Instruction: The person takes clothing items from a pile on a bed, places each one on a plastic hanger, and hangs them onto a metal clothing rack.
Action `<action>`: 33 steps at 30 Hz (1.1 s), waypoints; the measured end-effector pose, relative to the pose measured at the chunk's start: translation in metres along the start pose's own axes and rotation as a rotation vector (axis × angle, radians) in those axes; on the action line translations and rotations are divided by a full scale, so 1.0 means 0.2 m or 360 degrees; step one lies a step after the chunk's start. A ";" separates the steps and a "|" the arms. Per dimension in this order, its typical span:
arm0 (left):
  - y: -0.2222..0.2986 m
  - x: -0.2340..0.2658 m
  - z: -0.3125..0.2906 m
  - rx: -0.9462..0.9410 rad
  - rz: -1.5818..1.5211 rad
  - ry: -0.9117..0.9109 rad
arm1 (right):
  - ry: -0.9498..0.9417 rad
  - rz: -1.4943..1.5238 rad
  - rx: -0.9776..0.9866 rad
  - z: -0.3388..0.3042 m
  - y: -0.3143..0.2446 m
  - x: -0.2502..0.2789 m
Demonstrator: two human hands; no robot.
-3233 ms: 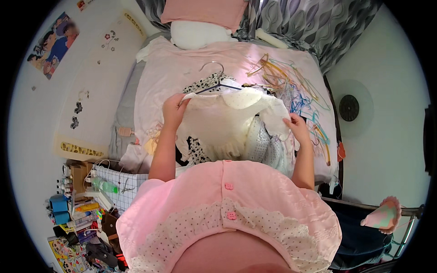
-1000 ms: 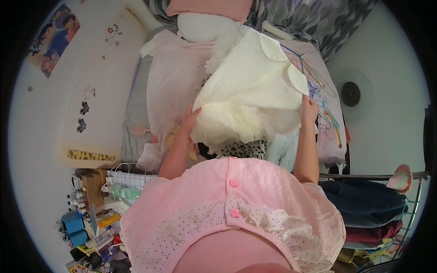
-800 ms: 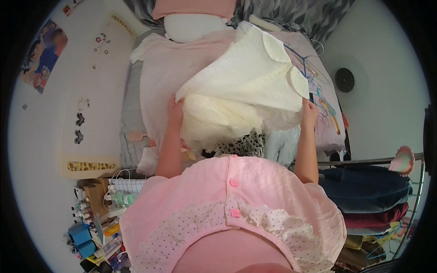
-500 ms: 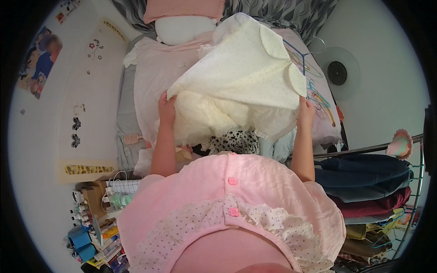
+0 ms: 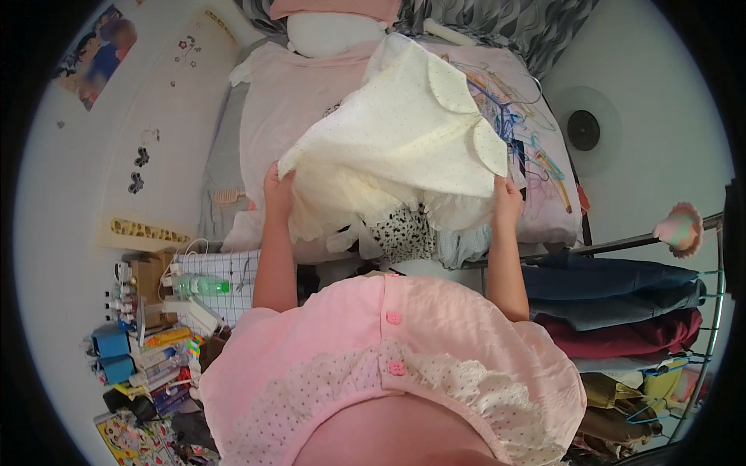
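Note:
A cream dress (image 5: 381, 116) with fine dots, a rounded collar and a sheer, frilly skirt is spread in the air over the bed. My left hand (image 5: 278, 190) is closed on its left edge, where the dotted cloth meets the frilly layers. Near the collar, my right hand (image 5: 507, 203) pinches the right edge. A blue hanger (image 5: 501, 101) with a metal hook shows beside the collar and seems to sit in the neck opening; the dress hides the rest. Below the skirt lies a black-and-white spotted cloth (image 5: 404, 235).
The bed (image 5: 272, 93) carries several coloured hangers (image 5: 548, 171) on its right side, a pillow (image 5: 334, 35) and a pink comb (image 5: 228, 197). A clothes rack (image 5: 622, 245) with hanging garments stands at the right. Cluttered small items and a green bottle (image 5: 206, 286) fill the lower left.
The dress, with both hands still on it, has shifted slightly left and down, along with the blue hanger. My view has tilted, showing more of the clutter at the lower left.

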State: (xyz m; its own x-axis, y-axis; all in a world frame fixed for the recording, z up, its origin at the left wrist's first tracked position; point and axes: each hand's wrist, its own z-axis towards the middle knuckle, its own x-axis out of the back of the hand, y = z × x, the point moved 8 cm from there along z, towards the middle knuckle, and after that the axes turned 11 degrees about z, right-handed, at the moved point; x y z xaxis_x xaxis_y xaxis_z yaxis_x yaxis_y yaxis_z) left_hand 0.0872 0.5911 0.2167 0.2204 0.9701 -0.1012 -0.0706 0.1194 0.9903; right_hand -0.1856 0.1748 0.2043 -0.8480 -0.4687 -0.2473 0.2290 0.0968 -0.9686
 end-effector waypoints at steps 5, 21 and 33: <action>-0.16 -0.11 -0.27 0.0017 0.0469 -0.0279 | -0.0136 -0.0150 0.0076 -0.24 0.10 0.05; -0.35 -0.49 -0.26 -0.0206 0.0942 -0.0426 | -0.0048 -0.0458 0.0065 -0.31 0.09 0.19; -0.57 -0.69 0.15 0.0146 0.1111 -0.0852 | -0.0038 -0.0642 0.0164 0.12 0.09 0.01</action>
State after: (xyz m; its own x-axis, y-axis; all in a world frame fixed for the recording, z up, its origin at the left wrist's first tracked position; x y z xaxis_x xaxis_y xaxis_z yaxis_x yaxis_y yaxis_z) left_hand 0.0939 0.4380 0.1201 0.5836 0.5837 0.5646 -0.2859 -0.5030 0.8156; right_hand -0.1710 0.1549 0.1867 -0.8685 -0.4714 0.1532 -0.0715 -0.1866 -0.9798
